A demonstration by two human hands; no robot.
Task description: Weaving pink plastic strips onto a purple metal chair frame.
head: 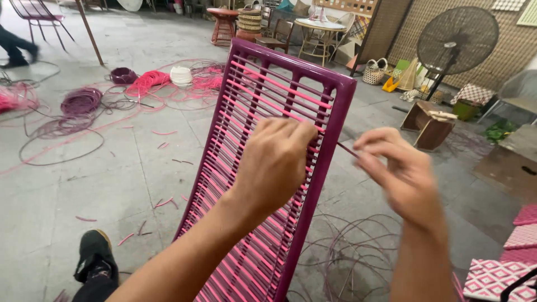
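Weaving away here, we've got the left hand pressed on the cords of the purple frame while the right hand pinches a dark cord just beside its right rail, probably needing a firm pull next.

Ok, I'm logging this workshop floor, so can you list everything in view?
Purple metal frame strung with pink and purple cord: one, centre, tilted.
Loose purple cord strand: one, between frame edge and right hand.
Cord coils: several, pink and purple, floor upper left.
Tangled purple cord: one heap, floor beside the frame.
Black standing fan: one, upper right.
Brown wooden stool: one, right.
Pink-white woven panels: a few, lower right.
Black shoe: one, lower left.
Left hand: on the frame's cords.
Right hand: fingers pinching the strand.
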